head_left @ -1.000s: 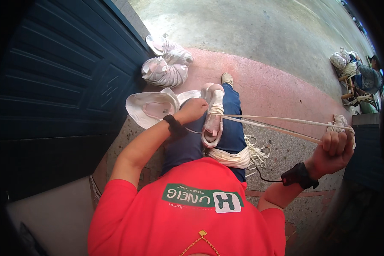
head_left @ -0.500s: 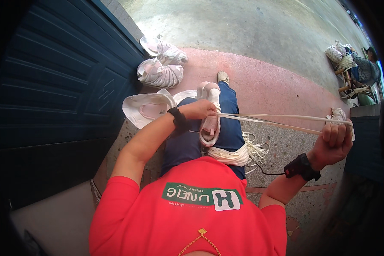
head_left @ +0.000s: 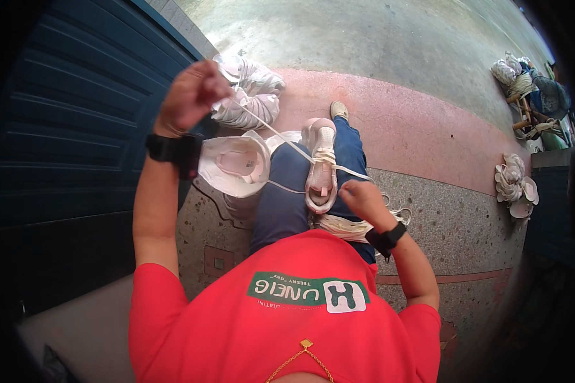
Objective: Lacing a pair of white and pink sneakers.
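Note:
On my lap lies a pale pink and white shoe, toe pointing away, with a second toe beside it. A white shoelace crosses the shoe's upper and runs taut to my left hand, raised at the upper left with its fingers closed on the lace. The lace's other part extends right from the shoe, just above my right hand. That hand is closed beside the shoe; whatever its fingers hold is hidden. A hank of cream laces lies across my thigh, under my right wrist.
Left of my knee sits a white shoe upper with a pink inside. Bundled white uppers lie beyond it, by a dark blue panelled door. Another white bundle is on the right; at far right are a person and more bundles.
My left hand has swung from the shoe up and left, drawing lace with it. My right hand has come in from the far right to beside the shoe.

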The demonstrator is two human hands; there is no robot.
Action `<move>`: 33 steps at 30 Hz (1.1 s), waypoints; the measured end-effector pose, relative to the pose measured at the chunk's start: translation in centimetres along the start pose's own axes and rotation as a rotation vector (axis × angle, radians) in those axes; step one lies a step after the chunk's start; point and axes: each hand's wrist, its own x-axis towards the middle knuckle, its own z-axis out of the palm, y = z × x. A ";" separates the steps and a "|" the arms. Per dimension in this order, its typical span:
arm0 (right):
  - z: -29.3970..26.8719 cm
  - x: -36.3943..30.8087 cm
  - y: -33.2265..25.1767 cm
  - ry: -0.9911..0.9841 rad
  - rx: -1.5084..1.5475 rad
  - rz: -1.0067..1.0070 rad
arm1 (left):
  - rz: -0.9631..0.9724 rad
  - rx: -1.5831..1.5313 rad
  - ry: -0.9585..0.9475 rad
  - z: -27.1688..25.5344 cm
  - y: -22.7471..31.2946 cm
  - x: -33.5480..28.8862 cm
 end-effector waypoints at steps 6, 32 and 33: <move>5.8 1.4 -3.2 -0.074 -0.146 0.001 | 0.022 0.111 0.486 -5.1 1.8 -3.1; 3.8 0.9 -2.9 -0.062 0.116 0.013 | -0.211 1.263 0.094 6.6 -28.7 -2.8; 3.4 1.3 -2.9 -0.066 0.105 0.002 | -0.183 1.209 0.097 5.9 -29.2 -2.6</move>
